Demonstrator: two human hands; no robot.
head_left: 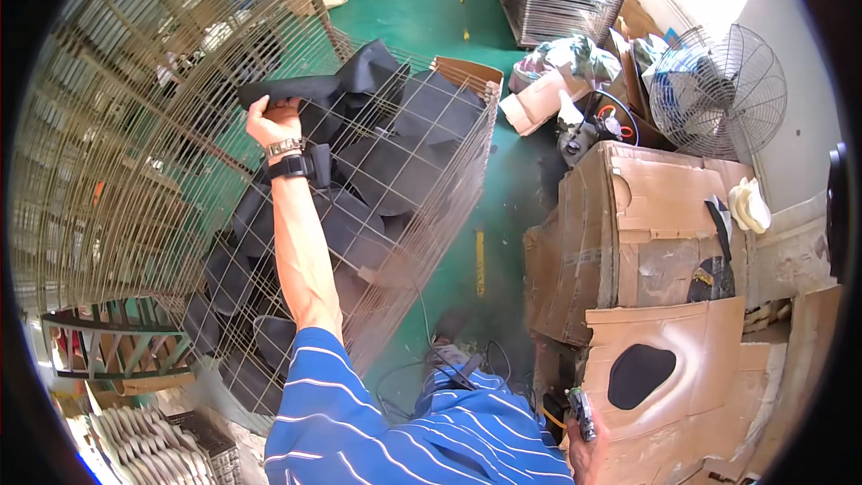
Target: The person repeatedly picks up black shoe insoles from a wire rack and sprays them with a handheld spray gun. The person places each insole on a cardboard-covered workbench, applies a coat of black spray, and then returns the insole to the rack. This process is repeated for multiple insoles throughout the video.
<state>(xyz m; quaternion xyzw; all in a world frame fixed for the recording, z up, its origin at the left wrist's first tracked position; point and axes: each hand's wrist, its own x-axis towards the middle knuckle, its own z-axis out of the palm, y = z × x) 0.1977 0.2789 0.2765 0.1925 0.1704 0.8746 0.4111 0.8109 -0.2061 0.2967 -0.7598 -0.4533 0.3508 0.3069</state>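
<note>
My left hand [274, 126] reaches over a wire mesh basket [422, 207]. Its fingers are closed on the edge of a black sheet piece [310, 88], which lies partly folded on the basket's far side. More black pieces [395, 171] lie loosely heaped behind the wires. Low on the right, my right hand [585, 454] is closed round a small metal spray gun [582, 413], partly cut off by my body. Beside it, a rounded black piece [641, 376] lies flat on a cardboard sheet [718, 332] marked with white overspray.
A large cardboard box [575, 251] stands to the right, with a white glove [749, 206] on top. Behind it are a wire-caged fan [718, 90] and bagged stuff [566, 63]. Tall wire racks [108, 126] rise at left. A thin hose [426, 314] hangs near my legs.
</note>
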